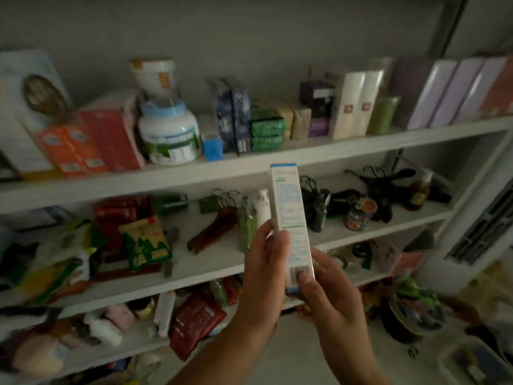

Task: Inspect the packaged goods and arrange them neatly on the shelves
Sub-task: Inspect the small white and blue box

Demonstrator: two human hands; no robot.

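We've got both hands on one item right now: the left hand [266, 262] pinches the long white carton with blue ends [291, 226] around its middle, thumb on the printed face, and the right hand [330, 290] clamps the bottom end right by the barcode. The carton stands upright in front of the middle shelf [194, 269], printed side toward us, so we'd say we're mid-inspection on this one and it isn't shelved yet.

Looking outward, the top shelf [249, 168] looks mostly sorted already: orange and red boxes [91, 145], a white tub [169, 140], green packs [268, 129] and tall white boxes [355, 104] all stand in a row.

The middle shelf is the opposite: snack bags [144, 245] flopped over, black hangers [380, 187] lying around, a brown bottle [419, 190] off to the right. The lower shelf with the red pouch [194, 320] is a jumble too. So plenty is left, we reckon.
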